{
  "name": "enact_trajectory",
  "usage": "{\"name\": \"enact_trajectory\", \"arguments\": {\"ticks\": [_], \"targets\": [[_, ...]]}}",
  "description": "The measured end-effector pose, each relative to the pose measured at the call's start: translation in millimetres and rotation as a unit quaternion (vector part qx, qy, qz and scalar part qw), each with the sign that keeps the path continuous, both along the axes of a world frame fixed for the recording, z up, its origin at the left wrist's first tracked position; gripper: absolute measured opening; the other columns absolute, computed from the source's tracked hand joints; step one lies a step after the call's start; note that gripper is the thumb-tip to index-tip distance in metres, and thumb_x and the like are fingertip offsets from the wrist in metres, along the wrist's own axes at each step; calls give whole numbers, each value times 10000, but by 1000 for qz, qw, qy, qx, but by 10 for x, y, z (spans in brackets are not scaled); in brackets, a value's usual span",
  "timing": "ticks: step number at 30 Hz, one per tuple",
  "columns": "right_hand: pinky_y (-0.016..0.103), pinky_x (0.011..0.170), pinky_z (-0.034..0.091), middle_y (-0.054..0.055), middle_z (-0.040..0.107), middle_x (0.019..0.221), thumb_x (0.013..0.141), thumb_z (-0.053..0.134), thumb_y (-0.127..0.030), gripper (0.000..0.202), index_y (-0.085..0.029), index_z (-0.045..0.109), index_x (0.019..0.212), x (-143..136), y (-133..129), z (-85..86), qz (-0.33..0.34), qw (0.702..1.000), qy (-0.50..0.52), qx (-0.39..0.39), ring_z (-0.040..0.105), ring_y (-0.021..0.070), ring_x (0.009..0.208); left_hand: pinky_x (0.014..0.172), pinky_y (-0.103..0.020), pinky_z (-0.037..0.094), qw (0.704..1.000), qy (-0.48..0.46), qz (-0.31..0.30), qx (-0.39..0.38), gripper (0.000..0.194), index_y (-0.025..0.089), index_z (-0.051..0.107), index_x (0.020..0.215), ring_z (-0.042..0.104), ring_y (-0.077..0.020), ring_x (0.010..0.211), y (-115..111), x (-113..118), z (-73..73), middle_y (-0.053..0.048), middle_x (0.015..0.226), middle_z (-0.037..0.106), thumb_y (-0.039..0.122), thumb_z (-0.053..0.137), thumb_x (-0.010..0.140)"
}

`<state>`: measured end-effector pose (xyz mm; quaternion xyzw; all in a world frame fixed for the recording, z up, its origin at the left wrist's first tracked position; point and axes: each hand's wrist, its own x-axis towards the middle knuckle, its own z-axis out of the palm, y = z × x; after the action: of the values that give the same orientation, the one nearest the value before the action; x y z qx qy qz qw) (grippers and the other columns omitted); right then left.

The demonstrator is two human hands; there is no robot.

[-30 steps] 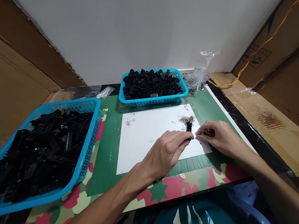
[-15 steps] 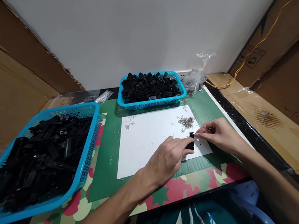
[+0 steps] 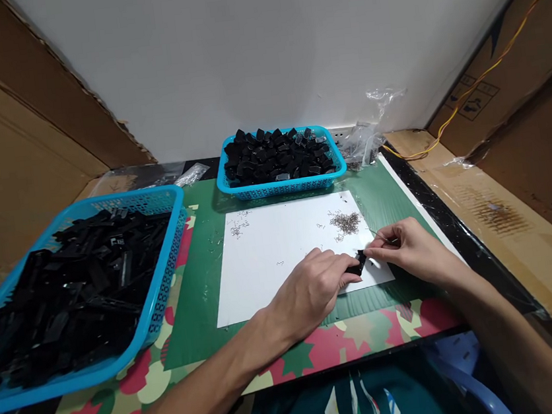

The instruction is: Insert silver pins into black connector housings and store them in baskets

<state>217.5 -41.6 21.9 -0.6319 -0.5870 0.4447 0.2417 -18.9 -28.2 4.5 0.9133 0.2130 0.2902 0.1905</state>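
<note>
L hand point(image 3: 315, 289) pinches small black part point(image 3: 359, 262) on white paper point(image 3: 272, 260), near paper's 4 o'clock corner. R hand point(image 3: 411, 251) at part's 3 o'clock, fingertips closed narrow on thin wire pin point(image 3: 376, 235), touching part. Pin pile point(image 3: 346, 222) at 12 o'clock. Blue basket point(image 3: 234, 188) beyond; bigger basket point(image 3: 164, 273) at 9 o'clock.

handling symbols on cardboard box point(image 3: 479, 92), no readable words
</note>
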Motion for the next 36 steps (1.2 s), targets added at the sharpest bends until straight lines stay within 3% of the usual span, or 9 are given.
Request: {"name": "enact_trajectory", "arguments": {"ticks": [15,23,36], "targets": [[253,506,273,-14,500,571,821,654,-406,313,-147,654,646,-31,-22,75,28,997,-72,9,373,105,551,762,-341,472,1000,11,-23,18,159,111,630,1116,711,-202,836,9,10,-27,-64,936,759,221,526,1066],[254,481,274,0,540,560,817,682,-397,295,-144,681,666,-13,-18,62,36,997,-60,9,393,109,529,776,-350,473,999,22,-27,24,159,119,633,1083,709,-199,823,5,14,-47,-62,909,759,218,510,1073],[259,494,270,9,543,579,841,697,-492,400,-154,637,635,-154,-171,-147,-81,995,-10,60,416,118,540,797,-348,486,999,22,-18,-15,162,121,620,1127,712,-205,837,12,-2,-21,-72,935,758,218,502,1075]]}}
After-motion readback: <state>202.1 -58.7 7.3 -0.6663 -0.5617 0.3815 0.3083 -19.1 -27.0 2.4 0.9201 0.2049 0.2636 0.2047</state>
